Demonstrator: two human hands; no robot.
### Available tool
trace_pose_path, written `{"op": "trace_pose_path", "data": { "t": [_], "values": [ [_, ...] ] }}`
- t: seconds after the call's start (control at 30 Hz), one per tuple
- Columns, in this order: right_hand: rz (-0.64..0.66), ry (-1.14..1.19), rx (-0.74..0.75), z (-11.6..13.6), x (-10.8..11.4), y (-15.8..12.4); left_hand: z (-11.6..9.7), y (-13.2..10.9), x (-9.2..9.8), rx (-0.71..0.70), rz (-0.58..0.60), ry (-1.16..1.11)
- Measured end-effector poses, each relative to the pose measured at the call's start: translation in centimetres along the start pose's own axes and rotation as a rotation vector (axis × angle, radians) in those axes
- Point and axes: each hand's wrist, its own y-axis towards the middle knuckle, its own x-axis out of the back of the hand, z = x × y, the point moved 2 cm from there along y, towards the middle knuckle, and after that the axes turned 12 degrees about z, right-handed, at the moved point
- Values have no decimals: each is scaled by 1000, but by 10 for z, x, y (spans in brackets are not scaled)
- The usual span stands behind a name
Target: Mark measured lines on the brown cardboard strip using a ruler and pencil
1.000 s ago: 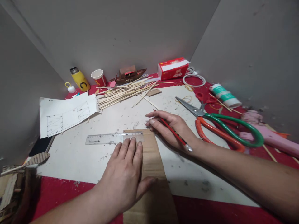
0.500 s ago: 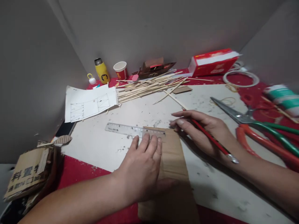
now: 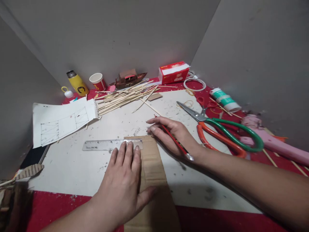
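My left hand (image 3: 123, 183) lies flat with fingers stretched out on a brown cardboard strip (image 3: 154, 180), its fingertips at the edge of a clear plastic ruler (image 3: 101, 145) that lies across the strip's far end. My right hand (image 3: 173, 135) grips a red pencil (image 3: 174, 139), its tip down at the far right corner of the cardboard. Both rest on a white work board (image 3: 79, 167) over a red cloth.
Large green and orange scissors (image 3: 224, 130) lie right of my right hand. A pile of thin wooden sticks (image 3: 123, 96), a drawing sheet (image 3: 60, 122), a yellow bottle (image 3: 76, 83), a paper cup (image 3: 97, 81), a red tissue box (image 3: 172, 72) and a glue tube (image 3: 224, 99) ring the board. Grey walls close in.
The view swung left and then back to the right. My hands, the ruler and the pencil keep the same places on the cardboard.
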Motion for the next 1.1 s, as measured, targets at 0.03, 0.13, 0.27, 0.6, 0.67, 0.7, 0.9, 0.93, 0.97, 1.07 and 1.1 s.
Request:
{"op": "trace_pose_path", "data": {
  "t": [0.03,0.13,0.27,0.6,0.67,0.7,0.9,0.93,0.97,1.07,1.1],
  "values": [
    [1,-8,7,0,0,0,0,0,0,-2,-8,4],
    [0,-6,18,-2,0,0,1,1,0,-9,-23,13],
    [-1,-1,20,-2,-1,0,2,1,1,-7,-37,36],
    [-26,2,23,-5,0,0,3,1,0,1,-59,54],
    [-33,2,17,-5,0,-1,3,1,0,-6,-55,51],
    [-36,7,13,-5,0,-2,3,1,0,-10,-52,51],
    [-130,205,-41,8,2,-1,1,0,3,-26,-41,48],
    [-164,283,-43,13,4,-3,1,0,4,-25,-40,41],
    [-182,367,-44,19,5,-5,1,0,4,-23,-39,31],
    [-27,556,-41,39,3,-24,2,0,3,-10,-7,-11],
    [57,557,-20,44,0,-36,2,0,3,-5,9,-26]
  ]
}}
